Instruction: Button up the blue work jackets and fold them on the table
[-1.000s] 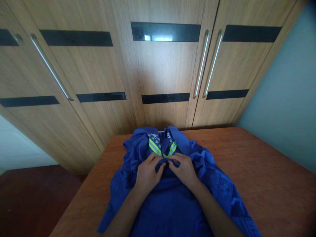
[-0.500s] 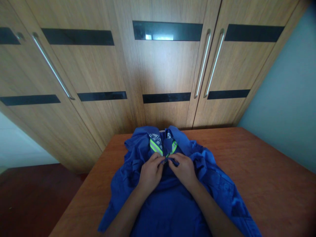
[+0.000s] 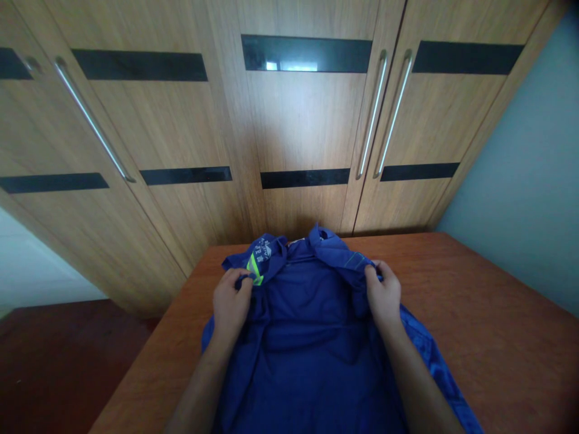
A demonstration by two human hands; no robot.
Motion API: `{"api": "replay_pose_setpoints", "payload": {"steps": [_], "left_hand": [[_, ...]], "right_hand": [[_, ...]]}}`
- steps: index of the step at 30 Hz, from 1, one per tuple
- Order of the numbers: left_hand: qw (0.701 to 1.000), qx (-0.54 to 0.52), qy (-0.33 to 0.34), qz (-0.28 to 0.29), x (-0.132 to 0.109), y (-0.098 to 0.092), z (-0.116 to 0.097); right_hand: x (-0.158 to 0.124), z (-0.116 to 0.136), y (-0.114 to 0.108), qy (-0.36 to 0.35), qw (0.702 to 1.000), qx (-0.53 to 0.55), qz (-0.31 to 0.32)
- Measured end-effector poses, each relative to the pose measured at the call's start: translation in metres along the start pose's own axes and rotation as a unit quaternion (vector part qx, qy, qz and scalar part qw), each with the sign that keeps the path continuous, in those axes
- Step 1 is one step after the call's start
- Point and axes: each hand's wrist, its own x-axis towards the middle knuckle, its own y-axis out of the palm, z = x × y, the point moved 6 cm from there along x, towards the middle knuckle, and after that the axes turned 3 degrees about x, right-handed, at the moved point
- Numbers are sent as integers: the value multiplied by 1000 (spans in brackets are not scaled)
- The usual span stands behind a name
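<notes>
A blue work jacket (image 3: 312, 349) lies on the table with its front spread apart and its plain inside showing. The collar end points away from me, toward the cabinet. My left hand (image 3: 232, 301) is closed on the left front edge, beside a yellow-green reflective strip (image 3: 254, 268) and white lettering. On the other side, my right hand (image 3: 383, 293) pinches the right front edge just below the collar. Both sleeves are mostly hidden beneath the spread fronts and my forearms.
The jacket rests on a reddish-brown wooden table (image 3: 470, 301). Behind it stands a wooden wardrobe (image 3: 298, 120) with black strips and long metal handles (image 3: 373, 114). A pale blue wall (image 3: 525, 181) rises at the right, and dark red floor (image 3: 58, 355) shows at the left.
My hands were together at the jacket's middle and have moved apart, left and right. The front edges went with them, so the jacket's inside now shows between.
</notes>
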Motion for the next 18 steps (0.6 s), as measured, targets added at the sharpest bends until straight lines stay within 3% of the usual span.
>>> {"api": "replay_pose_setpoints", "payload": {"steps": [4,6,9,11,13,15,16,18], "left_hand": [[994,66,74,48,-4,12,-6],[993,65,79,54,-5,14,-3],[995,21,-7,100,-5,17,14],[985,-95,-99,105,-5,15,21],[937,-278,-189,94,-9,15,19],[854,-443,-251,106,-20,19,4],[817,-496,-268,126,-28,22,-6],[771,-552,-271,163,-48,24,-26]], "right_hand": [[-10,11,23,-72,984,-96,128],[-18,10,35,-61,967,-139,204],[-22,3,41,16,962,-110,250],[-24,5,42,92,967,19,236],[-29,18,46,177,940,190,223],[-39,42,54,249,881,336,223],[-44,58,57,276,848,393,224],[-53,92,61,305,789,483,228]]}}
